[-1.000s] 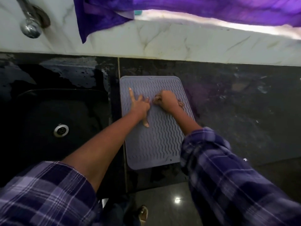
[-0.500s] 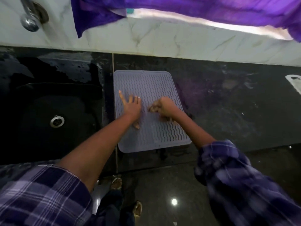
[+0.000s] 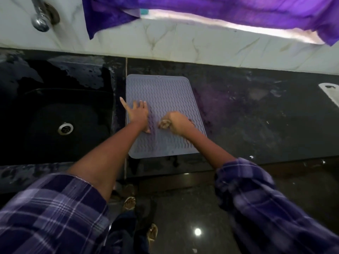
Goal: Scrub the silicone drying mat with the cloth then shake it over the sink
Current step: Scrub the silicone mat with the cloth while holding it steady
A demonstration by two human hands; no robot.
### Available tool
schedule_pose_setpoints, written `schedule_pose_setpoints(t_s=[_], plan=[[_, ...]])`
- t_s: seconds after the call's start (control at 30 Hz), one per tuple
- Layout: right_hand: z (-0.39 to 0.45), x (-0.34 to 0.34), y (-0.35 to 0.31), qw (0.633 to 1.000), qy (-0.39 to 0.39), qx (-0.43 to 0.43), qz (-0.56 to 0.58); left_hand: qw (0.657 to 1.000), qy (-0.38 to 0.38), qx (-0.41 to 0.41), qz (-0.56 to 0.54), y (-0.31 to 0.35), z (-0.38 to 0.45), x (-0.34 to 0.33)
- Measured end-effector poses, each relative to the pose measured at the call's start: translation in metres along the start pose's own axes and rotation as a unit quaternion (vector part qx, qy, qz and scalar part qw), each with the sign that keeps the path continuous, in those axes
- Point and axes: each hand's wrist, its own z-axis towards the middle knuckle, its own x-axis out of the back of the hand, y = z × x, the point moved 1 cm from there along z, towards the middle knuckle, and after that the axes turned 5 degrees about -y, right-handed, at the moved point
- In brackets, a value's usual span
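grey silicone mat (image 3: 165,92) under flat left hand (image 3: 138,114), right hand (image 3: 178,123) gripping cloth (image 3: 164,124)

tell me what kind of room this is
Most likely a home kitchen: a black sink set in a dark stone counter, a wall tap above it, and a silicone drying mat beside it.
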Motion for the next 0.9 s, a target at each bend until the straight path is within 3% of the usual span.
schedule_pose_setpoints(t_s=[0.13,0.23,0.3,0.43,0.53,0.63,0.7,0.8,0.9], plan=[[-0.019,-0.047,-0.013,0.999,0.034,0.003,-0.004,0.999,-0.001,-0.01,-0.033,-0.004,-0.009,-0.005],[-0.05,-0.051,0.002,0.997,-0.062,0.033,-0.023,0.999,-0.028,-0.012,-0.038,-0.002,-0.016,-0.004],[-0.054,-0.037,0.012,0.995,-0.086,0.045,-0.019,0.997,-0.051,-0.012,-0.051,0.002,-0.016,0.0],[-0.028,-0.017,0.022,0.999,0.014,-0.001,0.043,0.998,-0.052,-0.018,-0.032,0.013,0.0,0.013],[-0.026,-0.036,0.031,0.999,0.041,0.017,-0.014,0.999,-0.03,-0.041,-0.018,0.019,0.019,0.021],[-0.035,-0.043,0.048,0.997,-0.04,0.032,-0.058,0.996,-0.036,-0.05,-0.061,0.017,0.039,0.029],[-0.034,-0.02,0.061,0.996,-0.078,0.035,0.018,0.994,-0.058,-0.04,-0.088,0.012,0.053,0.034],[-0.009,0.032,0.075,0.99,-0.012,0.014,0.139,0.995,-0.028,-0.051,-0.081,0.009,0.083,0.041],[0.048,0.073,0.084,0.992,0.055,-0.023,0.112,0.996,-0.003,-0.066,-0.063,0.009,0.114,0.052]])
